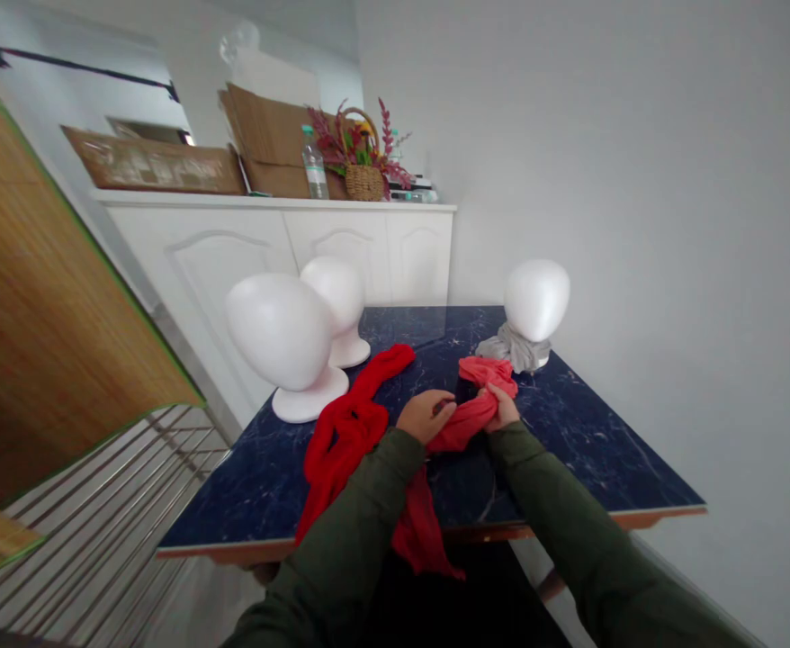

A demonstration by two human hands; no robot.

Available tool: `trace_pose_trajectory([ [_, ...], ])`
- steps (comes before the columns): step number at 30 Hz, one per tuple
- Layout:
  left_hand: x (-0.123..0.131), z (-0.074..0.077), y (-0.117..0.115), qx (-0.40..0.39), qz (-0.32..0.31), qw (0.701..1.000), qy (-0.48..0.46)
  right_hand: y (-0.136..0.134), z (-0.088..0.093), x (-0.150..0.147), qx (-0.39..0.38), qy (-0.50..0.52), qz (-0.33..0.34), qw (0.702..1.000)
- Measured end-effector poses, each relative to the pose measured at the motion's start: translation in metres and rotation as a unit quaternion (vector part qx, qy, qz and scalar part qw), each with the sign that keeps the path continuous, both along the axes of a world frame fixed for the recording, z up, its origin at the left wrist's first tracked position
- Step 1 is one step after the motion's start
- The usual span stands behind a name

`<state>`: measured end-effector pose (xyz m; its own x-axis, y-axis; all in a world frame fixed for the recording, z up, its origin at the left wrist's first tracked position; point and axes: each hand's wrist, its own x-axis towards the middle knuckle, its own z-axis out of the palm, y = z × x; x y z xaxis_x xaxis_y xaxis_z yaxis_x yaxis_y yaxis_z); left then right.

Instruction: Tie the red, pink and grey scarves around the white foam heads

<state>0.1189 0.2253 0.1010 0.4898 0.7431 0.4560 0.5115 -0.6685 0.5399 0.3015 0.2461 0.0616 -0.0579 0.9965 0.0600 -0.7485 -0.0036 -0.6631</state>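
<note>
A coral-red scarf point(468, 421) lies bunched on the dark blue marble-look table point(590, 441). Both my hands grip it: my left hand point(424, 415) is closed on its middle, and my right hand point(501, 407) pinches its bunched upper end. The scarf's tail hangs over the table's near edge. A brighter red scarf point(345, 430) trails beside my left arm, from a white mannequin head down over the edge. A grey scarf point(513, 347) is wrapped round the neck of a white foam mannequin head point(536, 301) just beyond my right hand.
Two more white mannequin heads point(287, 337) stand on the table's left. Behind is a white cabinet point(280, 238) carrying cardboard, a water bottle point(313, 165) and a flower basket point(363, 162). A metal rack point(112, 504) and bamboo mat point(37, 315) are at left; a white wall at right.
</note>
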Motion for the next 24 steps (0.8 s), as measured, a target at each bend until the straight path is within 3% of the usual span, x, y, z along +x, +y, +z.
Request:
trace_pose_trajectory([
  [3,-0.025,0.010,-0.007,-0.026,0.097,0.993,0.053,-0.009,0.006,0.032,0.000,0.025,-0.016,1.000],
  [6,-0.088,0.018,-0.019,-0.066,0.168,0.974,0.137,-0.032,0.011,0.059,0.025,0.033,-0.025,0.999],
  [10,-0.186,0.020,-0.024,-0.169,0.365,0.894,0.197,-0.068,0.002,0.085,0.011,-0.082,0.084,0.993],
  [12,-0.216,0.017,-0.017,-0.172,0.432,0.871,0.159,-0.082,-0.006,0.090,-0.013,-0.123,0.152,0.981],
  [16,-0.226,0.007,0.014,-0.123,0.482,0.868,0.003,-0.098,-0.016,0.086,-0.023,-0.150,0.207,0.967],
  [20,-0.220,-0.007,0.048,-0.109,0.473,0.868,-0.107,-0.102,-0.016,0.078,-0.022,-0.183,0.163,0.969],
  [24,-0.222,-0.014,0.066,-0.104,0.444,0.878,-0.144,-0.105,-0.014,0.073,-0.017,-0.200,0.116,0.973],
])
